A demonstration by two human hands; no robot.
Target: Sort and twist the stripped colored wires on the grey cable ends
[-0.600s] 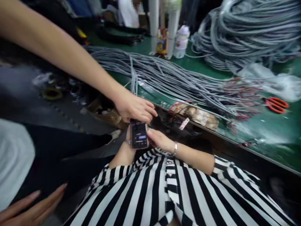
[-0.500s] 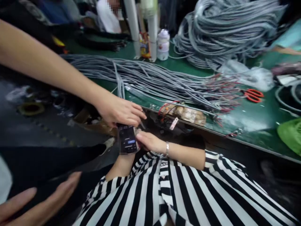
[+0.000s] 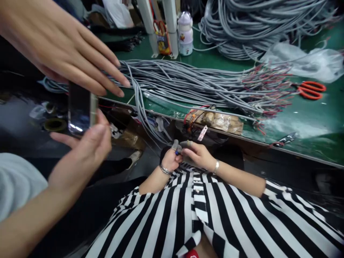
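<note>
My left hand (image 3: 171, 159) is closed in front of my striped shirt, its fingers round the end of a grey cable (image 3: 146, 120) that hangs over the table edge. Something small and blue shows at its fingertips. My right hand (image 3: 200, 156) meets it from the right, thumb and fingers pinched on the same small grey end. Grey covers both hands' fingertips in part, so the exact shape there is unclear. To the left, a co-worker's hand (image 3: 86, 154) supports a dark phone (image 3: 80, 109), and that person's other hand (image 3: 72, 53) lies over its top.
A long bundle of grey cables (image 3: 185, 84) with stripped red and white ends lies across the green table (image 3: 317, 122). Orange-handled scissors (image 3: 311, 89), a taped brown block (image 3: 223, 122), a bottle (image 3: 185, 34), a big cable coil (image 3: 249, 28) and a plastic bag (image 3: 309, 61) are around it.
The phone has gone from in front of me to the left, into the co-worker's hands. My hands have come together on the cable end. My view has shifted slightly.
</note>
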